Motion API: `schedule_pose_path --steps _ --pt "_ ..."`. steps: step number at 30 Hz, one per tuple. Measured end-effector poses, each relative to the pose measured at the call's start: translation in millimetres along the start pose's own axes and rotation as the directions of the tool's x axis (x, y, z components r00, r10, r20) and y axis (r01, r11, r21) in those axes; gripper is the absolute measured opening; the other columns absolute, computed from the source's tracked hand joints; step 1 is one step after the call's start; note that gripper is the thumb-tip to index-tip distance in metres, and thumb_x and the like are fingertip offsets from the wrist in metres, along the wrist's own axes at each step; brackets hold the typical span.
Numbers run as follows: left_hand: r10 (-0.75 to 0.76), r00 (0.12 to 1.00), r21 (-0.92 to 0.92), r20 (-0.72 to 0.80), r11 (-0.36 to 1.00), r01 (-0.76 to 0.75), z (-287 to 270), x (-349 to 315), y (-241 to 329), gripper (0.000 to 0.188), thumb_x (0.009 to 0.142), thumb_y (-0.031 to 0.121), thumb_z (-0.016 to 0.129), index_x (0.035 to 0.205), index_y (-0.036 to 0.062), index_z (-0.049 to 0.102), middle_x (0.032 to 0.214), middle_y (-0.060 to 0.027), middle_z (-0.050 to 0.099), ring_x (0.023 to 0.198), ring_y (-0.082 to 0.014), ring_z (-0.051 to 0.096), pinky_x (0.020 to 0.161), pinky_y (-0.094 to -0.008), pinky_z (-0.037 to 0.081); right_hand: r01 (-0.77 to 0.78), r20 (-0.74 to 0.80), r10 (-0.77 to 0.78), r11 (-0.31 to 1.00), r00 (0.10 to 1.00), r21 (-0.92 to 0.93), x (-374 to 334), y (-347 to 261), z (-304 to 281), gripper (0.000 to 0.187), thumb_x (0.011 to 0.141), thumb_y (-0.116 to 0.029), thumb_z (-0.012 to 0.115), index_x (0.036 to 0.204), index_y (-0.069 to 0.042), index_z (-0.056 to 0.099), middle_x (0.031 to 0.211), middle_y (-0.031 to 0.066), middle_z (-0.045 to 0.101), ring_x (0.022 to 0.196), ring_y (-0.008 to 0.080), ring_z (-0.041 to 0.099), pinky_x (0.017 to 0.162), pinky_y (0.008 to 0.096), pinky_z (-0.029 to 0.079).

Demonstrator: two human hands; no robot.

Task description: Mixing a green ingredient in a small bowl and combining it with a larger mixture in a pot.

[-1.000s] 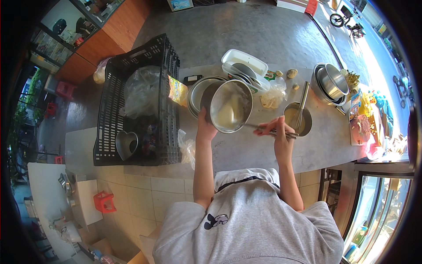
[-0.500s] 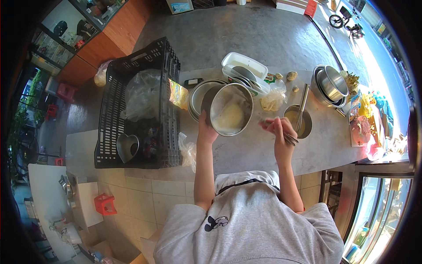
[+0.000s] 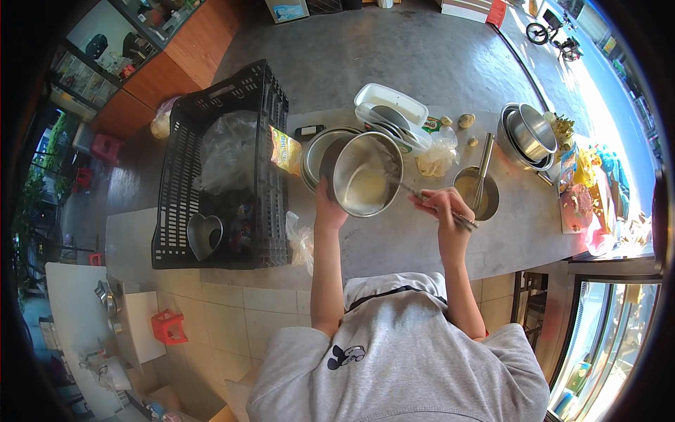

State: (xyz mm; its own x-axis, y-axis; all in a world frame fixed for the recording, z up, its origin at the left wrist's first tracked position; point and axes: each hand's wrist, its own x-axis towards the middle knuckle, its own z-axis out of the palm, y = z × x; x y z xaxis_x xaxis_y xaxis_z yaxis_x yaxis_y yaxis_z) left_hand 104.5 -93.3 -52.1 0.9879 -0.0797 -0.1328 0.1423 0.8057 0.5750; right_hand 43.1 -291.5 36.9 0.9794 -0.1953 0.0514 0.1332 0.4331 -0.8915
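My left hand [image 3: 329, 209] grips the side of a deep steel bowl [image 3: 344, 200], tilted toward me. Pale, creamy liquid [image 3: 366, 188] lies in its lower part. My right hand [image 3: 447, 207] is closed around a thin metal utensil [image 3: 415, 190]; its far end reaches into the bowl and is smeared by motion, so its shape cannot be made out. Just right of that hand stands a steel pot [image 3: 496, 200] holding a yellowish mixture, with a wire whisk [image 3: 485, 163] leaning in it. Behind the tilted bowl sits another wide steel bowl [image 3: 311, 158].
A black plastic crate [image 3: 267, 211] stands at left, holding clear bags and a heart-shaped tin [image 3: 205, 236]. White plastic containers [image 3: 391, 98] and a bag of yellowish contents [image 3: 437, 160] lie farther back. Stacked steel bowls [image 3: 531, 132] and colourful packages [image 3: 578, 207] occupy the right.
The utensil in my right hand now shows stretched into the bowl, where it was a blur near my fingers. The bowl has shifted very slightly left, and the liquid's surface has changed shape.
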Motion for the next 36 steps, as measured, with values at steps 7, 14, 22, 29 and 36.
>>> schedule_pose_path --steps 7,14,22,29,36 --pt "0.038 0.997 0.021 -0.066 0.999 -0.037 21.4 -9.8 7.6 0.051 0.093 0.041 0.026 0.127 0.0043 0.038 0.123 -0.0113 0.045 0.115 -0.0260 0.043 0.096 -0.0406 0.037 -0.064 0.045 0.068 0.994 0.997 -0.087 -2.8 -6.5 3.3 0.038 0.092 -0.022 0.046 0.073 0.008 0.058 0.072 0.0115 0.060 0.066 0.0210 0.064 0.062 0.0276 0.051" --pt "0.033 0.999 0.003 -0.012 0.999 -0.033 -13.4 -16.5 -7.0 0.052 0.092 0.040 0.030 0.127 0.0018 0.037 0.128 -0.0123 0.043 0.120 -0.0250 0.040 0.100 -0.0394 0.032 -0.185 0.096 0.188 0.982 0.977 -0.039 -3.9 -6.1 -0.8 0.038 0.092 -0.022 0.046 0.072 0.009 0.056 0.070 0.0119 0.057 0.065 0.0212 0.064 0.062 0.0272 0.052" --pt "0.007 0.999 0.057 0.038 0.998 -0.009 -18.3 -19.8 -12.1 0.050 0.092 0.036 0.032 0.128 0.0008 0.036 0.130 -0.0103 0.042 0.121 -0.0228 0.038 0.102 -0.0365 0.028 -0.160 0.112 0.176 0.978 0.978 -0.135 -6.1 -17.3 0.5 0.029 0.089 -0.014 0.051 0.069 0.007 0.056 0.072 0.0114 0.059 0.067 0.0231 0.064 0.061 0.0285 0.052" --pt "0.024 0.997 0.042 -0.075 0.999 -0.021 1.6 -10.5 -13.4 0.059 0.088 0.047 0.032 0.129 0.0042 0.037 0.129 -0.0139 0.042 0.119 -0.0297 0.040 0.099 -0.0429 0.032 0.062 0.147 -0.015 0.943 0.989 -0.326 -5.7 -16.2 -5.8 0.032 0.092 -0.016 0.045 0.069 0.004 0.052 0.067 0.0108 0.058 0.058 0.0194 0.062 0.052 0.0272 0.049" --pt "0.000 1.000 0.100 -0.001 0.995 0.000 14.5 -11.0 -12.8 0.055 0.091 0.044 0.025 0.128 0.0052 0.038 0.128 -0.0134 0.043 0.119 -0.0276 0.040 0.099 -0.0415 0.031 0.170 0.087 -0.156 0.967 0.984 -0.190 -7.6 -22.1 3.0 0.036 0.093 -0.017 0.043 0.063 0.003 0.051 0.062 0.0079 0.055 0.049 0.0101 0.050 0.047 0.0225 0.043"
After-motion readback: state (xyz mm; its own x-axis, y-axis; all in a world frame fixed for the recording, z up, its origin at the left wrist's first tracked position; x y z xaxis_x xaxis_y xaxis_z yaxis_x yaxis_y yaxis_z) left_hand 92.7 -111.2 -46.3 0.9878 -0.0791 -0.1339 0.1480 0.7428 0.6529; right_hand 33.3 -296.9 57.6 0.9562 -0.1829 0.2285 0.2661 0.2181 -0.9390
